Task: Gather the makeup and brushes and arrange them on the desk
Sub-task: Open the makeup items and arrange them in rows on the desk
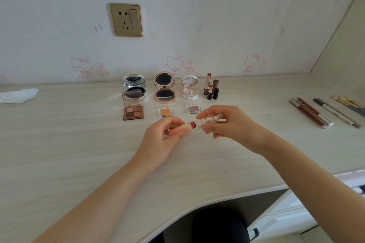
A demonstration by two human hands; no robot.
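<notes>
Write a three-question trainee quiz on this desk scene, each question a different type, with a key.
1. True or false: the left hand and right hand hold the lipstick base and its cap pulled apart.
2. Multiple choice: where does the four-pan eyeshadow palette lie? A) at the right beside the pencils B) in front of the silver compact C) on the crumpled tissue
3. Fill in: the two upright open lipsticks stand to the ____ of the white compact.

Key: 1 true; 2 B; 3 right
</notes>
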